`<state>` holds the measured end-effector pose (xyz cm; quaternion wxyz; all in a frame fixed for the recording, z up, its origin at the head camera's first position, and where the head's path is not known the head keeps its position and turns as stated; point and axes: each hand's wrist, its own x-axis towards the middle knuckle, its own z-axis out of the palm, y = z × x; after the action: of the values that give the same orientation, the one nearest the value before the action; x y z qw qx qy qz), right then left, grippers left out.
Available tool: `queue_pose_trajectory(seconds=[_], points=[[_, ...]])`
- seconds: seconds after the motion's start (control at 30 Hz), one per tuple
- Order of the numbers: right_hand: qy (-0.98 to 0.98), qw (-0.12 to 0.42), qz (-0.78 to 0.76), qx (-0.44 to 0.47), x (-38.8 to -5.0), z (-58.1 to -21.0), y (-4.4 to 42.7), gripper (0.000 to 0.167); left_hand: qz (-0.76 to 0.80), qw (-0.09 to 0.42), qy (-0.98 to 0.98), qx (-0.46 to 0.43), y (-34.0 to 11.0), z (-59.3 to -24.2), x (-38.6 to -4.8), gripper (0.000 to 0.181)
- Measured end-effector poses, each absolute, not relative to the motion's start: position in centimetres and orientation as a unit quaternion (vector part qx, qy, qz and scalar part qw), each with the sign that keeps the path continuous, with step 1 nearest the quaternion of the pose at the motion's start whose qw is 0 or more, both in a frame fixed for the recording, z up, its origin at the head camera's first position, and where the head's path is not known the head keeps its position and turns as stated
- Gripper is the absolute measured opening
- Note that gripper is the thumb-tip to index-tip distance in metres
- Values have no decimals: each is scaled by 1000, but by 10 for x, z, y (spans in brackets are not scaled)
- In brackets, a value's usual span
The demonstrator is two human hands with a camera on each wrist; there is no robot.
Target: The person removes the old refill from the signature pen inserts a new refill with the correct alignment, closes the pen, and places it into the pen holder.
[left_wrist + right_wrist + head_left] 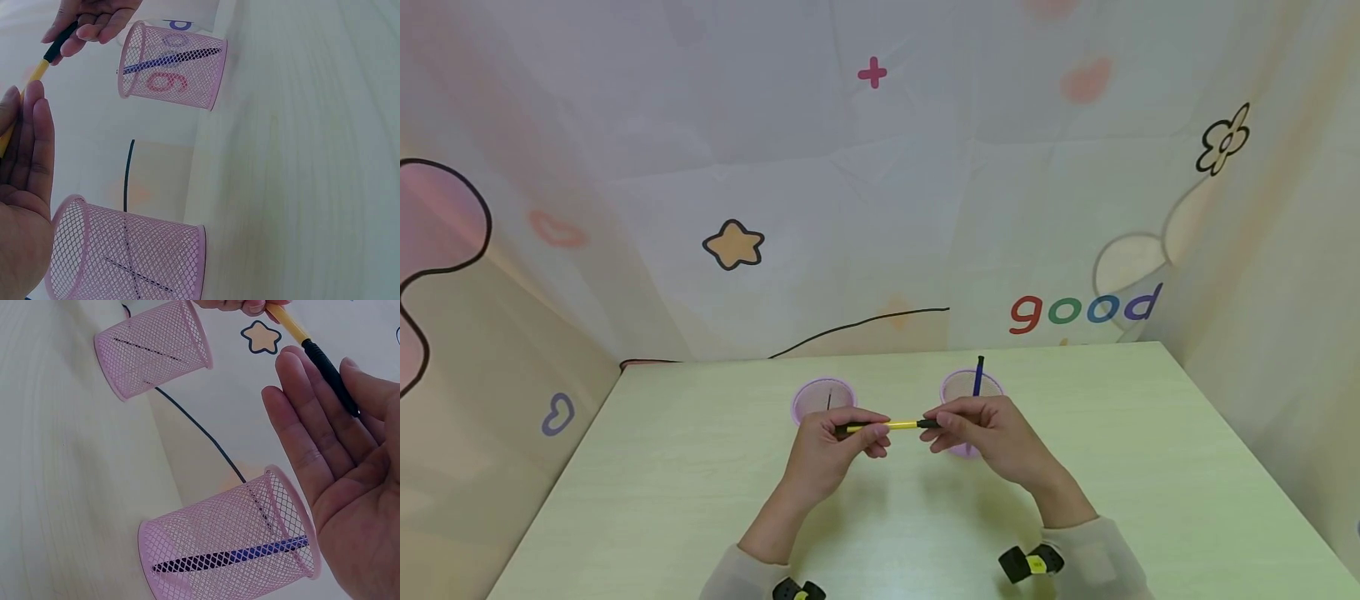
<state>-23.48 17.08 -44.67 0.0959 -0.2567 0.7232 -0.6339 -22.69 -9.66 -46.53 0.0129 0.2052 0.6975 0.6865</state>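
Note:
A yellow pen (pixel 904 425) with black ends is held level in the air between both hands. My left hand (pixel 829 457) pinches its yellow barrel between thumb and fingers. At the other end, my right hand (pixel 996 435) pinches the black tip section with thumb and forefinger, its other fingers extended in the right wrist view. Behind the right hand stands a pink mesh pen holder (pixel 206 525) with a blue pen (pixel 256 551) leaning inside. Another pink mesh pen holder (pixel 156 234), behind the left hand, has a thin dark rod (pixel 147 350) in it.
Both holders stand upright on the pale wooden table (pixel 662 500), toward its back edge. A printed cloth (pixel 820 192) hangs behind the table and at both sides. Dark devices with yellow marks (pixel 1036 564) are worn at the wrists.

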Motion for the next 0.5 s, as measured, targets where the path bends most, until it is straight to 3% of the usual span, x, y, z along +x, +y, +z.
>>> queue_pose_trajectory(seconds=[0.5], points=[[741, 85, -621, -241, -234, -446, 173, 24, 690, 18, 693, 210, -97, -465, -227, 20]])
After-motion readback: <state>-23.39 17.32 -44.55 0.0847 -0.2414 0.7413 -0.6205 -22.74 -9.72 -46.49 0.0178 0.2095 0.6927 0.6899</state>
